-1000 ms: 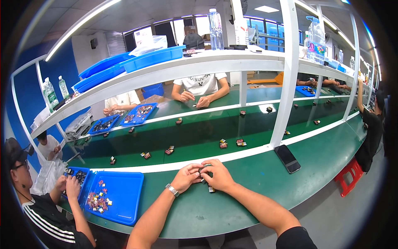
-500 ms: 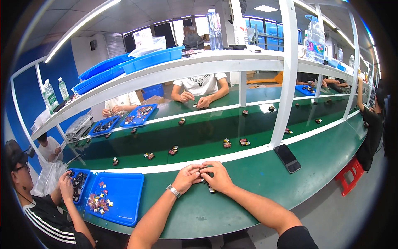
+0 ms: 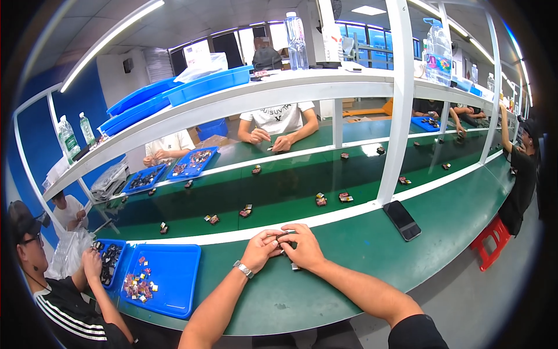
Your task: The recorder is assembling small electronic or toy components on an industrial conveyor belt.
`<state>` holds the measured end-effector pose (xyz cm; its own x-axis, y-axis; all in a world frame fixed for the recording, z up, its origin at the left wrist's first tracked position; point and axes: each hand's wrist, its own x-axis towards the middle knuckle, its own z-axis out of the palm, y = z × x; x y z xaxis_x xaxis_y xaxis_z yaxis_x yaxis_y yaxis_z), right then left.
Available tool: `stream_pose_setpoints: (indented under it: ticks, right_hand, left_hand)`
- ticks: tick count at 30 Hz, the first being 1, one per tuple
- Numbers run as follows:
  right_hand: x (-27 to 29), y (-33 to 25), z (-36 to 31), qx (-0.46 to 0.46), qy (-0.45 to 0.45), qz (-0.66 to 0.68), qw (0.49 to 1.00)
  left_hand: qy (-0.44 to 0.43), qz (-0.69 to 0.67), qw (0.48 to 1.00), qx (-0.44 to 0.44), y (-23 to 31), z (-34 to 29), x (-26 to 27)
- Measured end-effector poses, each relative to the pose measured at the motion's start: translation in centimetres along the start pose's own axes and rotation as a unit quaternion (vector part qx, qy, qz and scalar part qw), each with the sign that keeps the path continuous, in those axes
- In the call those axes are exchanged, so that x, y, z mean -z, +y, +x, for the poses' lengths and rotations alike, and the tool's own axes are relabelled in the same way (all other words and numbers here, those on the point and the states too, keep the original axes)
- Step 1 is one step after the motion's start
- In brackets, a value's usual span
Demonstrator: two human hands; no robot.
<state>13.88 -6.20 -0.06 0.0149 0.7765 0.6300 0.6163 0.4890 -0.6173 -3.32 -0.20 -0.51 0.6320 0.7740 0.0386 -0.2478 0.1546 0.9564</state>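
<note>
My left hand [image 3: 261, 251], a metal-banded watch [image 3: 243, 268] at its wrist, pinches a small dark part [image 3: 283, 237] over the green table. From the other side my right hand [image 3: 304, 250] closes its fingertips on the same part. Fingers cover most of it, so its exact kind cannot be made out. Just below the hands, a small piece with a pale face [image 3: 295, 266] lies on the table, partly hidden by my right hand.
Left of me, a blue tray [image 3: 185, 279] holds small red-and-yellow pieces, beside a tray of black parts [image 3: 110, 262] where a co-worker's hands are. Small assemblies [image 3: 321, 199] ride a green belt [image 3: 279, 206] ahead. A phone [image 3: 402, 221] lies right, near a white post [image 3: 395, 134].
The assemblies on the belt have shifted slightly to the right. A co-worker's arm at the far right now reaches down to the belt. My hands keep nearly the same place and grip.
</note>
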Motion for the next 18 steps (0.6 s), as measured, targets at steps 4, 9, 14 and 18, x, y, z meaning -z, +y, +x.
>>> stream_pose_setpoints:
  ticks: [4,9,14,18]
  right_hand:
    - [-0.24,-0.07,-0.03,-0.005,0.003,0.014,1.000]
    - [-0.70,-0.04,0.10,0.005,0.008,0.021,1.000]
    - [-1.02,-0.09,0.33,0.011,0.004,0.031,0.999]
    - [-0.72,-0.50,0.22,0.000,0.008,0.002,1.000]
  left_hand:
    - [-0.001,0.001,1.000,0.000,0.19,-0.11,-0.05]
    - [0.022,0.035,0.999,0.004,0.02,-0.16,-0.05]
    - [0.033,0.014,0.999,-0.013,-0.01,0.11,0.06]
    - [0.018,-0.014,1.000,-0.017,-0.23,0.06,0.14]
